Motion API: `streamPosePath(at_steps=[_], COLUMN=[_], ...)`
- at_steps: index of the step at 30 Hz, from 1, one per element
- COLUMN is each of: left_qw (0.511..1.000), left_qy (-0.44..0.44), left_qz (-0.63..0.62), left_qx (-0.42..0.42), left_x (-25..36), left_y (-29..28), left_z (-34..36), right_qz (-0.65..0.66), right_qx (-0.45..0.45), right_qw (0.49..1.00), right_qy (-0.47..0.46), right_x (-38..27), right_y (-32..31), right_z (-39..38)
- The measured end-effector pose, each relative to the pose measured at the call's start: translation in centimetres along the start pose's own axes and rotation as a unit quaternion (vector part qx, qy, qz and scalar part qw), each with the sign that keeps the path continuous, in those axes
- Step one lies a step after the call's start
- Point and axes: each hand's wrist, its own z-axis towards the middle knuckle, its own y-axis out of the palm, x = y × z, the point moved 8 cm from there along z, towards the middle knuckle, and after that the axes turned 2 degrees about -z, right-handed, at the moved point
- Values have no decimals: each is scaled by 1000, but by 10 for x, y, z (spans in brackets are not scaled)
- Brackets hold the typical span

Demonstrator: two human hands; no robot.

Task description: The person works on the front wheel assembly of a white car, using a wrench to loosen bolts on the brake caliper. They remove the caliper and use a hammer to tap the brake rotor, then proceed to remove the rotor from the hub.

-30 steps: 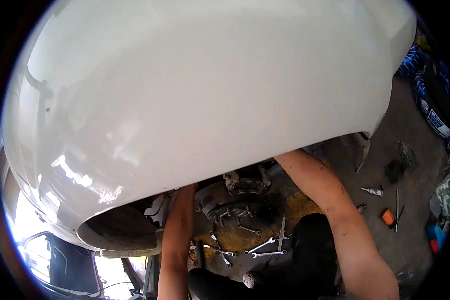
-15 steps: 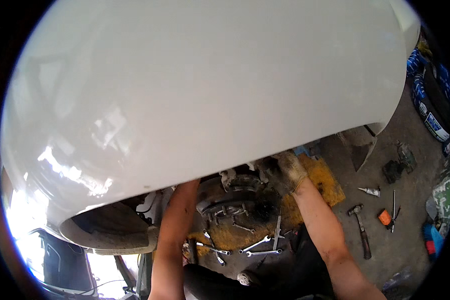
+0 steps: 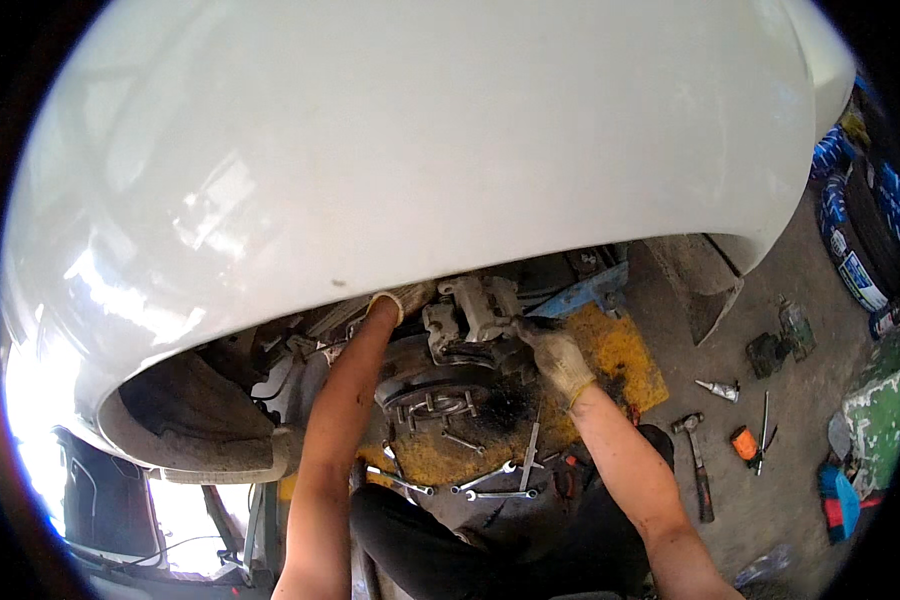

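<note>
A grey metal brake caliper (image 3: 482, 308) sits in the wheel well, above the dark brake disc and hub with its studs (image 3: 435, 402). My right hand (image 3: 558, 362), in a dirty pale work glove, has its curled fingers on the caliper's right side. On the other side, my left hand (image 3: 408, 298), also gloved, reaches in under the fender edge beside the caliper. Its fingers are hidden behind the metal parts. The white car fender (image 3: 450, 140) arches over both hands.
Several wrenches (image 3: 500, 494) lie on the stained yellow board (image 3: 630, 360) and floor below the hub. To the right are a hammer (image 3: 696, 465), a tube (image 3: 718, 390), an orange tape measure-like item (image 3: 744, 442) and a green-grey part (image 3: 782, 338). Tires (image 3: 855, 235) stand far right.
The view has shifted, so more of the caliper shows below the fender. My right hand has come lower and left onto the caliper's side; my left glove now shows at the fender edge.
</note>
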Motion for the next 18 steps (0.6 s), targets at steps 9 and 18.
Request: streamPosePath(at_steps=[9,18], left_qw=[952,995], left_qy=[77,10], left_qz=[289,93], left_qx=[-59,41], left_x=[-68,-126], left_y=[79,71], left_z=[57,44], right_qz=[-400,-550], right_qx=[14,38], right_qw=[907,817], right_qy=[-128,-170], right_x=[-15,-30], right_y=[7,29], right_z=[-3,-2])
